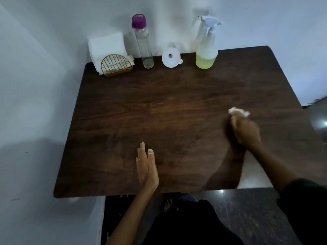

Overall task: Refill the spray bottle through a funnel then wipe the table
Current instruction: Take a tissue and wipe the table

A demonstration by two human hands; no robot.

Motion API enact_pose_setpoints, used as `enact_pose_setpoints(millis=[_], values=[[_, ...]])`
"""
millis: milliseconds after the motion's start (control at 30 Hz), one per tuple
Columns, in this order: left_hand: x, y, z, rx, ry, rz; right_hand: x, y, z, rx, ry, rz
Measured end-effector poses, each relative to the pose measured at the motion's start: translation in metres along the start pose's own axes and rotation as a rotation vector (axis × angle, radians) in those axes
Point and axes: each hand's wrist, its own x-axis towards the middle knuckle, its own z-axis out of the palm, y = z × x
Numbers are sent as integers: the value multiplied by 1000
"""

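I see the right hand [245,129] out over the right side of the table [159,106], arm stretched forward from the lower right, fingers curled tight around a crumpled white tissue [238,111] that sticks out past the knuckles and meets the wood; the hand is blurred, so I cannot tell more of the grip. The left hand [146,167] lies near the front edge, on its side, fingers straight and close together, pointing away from me and holding nothing. Along the far edge by the wall, I see the spray bottle [207,45] standing upright at the right, with yellow-green liquid in its lower part. Just left of it the white funnel [171,58] lies tipped on the table, then a clear bottle [144,41] with a purple cap, then napkins [108,48] in a gold wire holder [116,65] at the left corner.
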Motion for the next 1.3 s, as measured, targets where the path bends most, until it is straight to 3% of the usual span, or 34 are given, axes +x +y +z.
enact_pose_setpoints(millis=[67, 167, 367, 433, 500, 567, 767, 833, 933, 1100, 1167, 1233, 1300], values=[[-5, -3, -3, 14, -21, -5, 6, 2, -4, -23, 65, 234], [-11, -7, -4, 12, -34, 34, -20, -40, 16, 65, 87, 213], [-14, -10, -4, 7, -68, 34, -181, -151, 77, 126, -226, -455], [-15, -11, -6, 3, -84, 19, -209, -156, 83, 71, -306, -776], [-15, -11, -7, -19, -111, -3, -194, -136, 78, 41, -298, -908], [-17, -10, -10, -48, -117, -10, -160, -103, 63, 72, -240, -765], [-20, -14, -17, -160, -104, -38, -76, -7, -5, 47, 88, 205], [-22, -14, -17, -161, -120, -40, -80, -18, -2, 46, 134, 308], [-24, -13, -17, -103, -133, -35, -113, -63, 32, 44, 101, 172], [-22, -17, -14, -60, -141, -31, -190, -156, 73, 97, -47, -470], [-22, -18, -12, -49, -130, -38, -197, -168, 73, 85, -123, -635], [-20, -17, -11, -41, -115, -18, -186, -167, 67, 97, -227, -639], [-17, -13, -9, -36, -114, 37, -171, -162, 62, 207, -314, -522]])
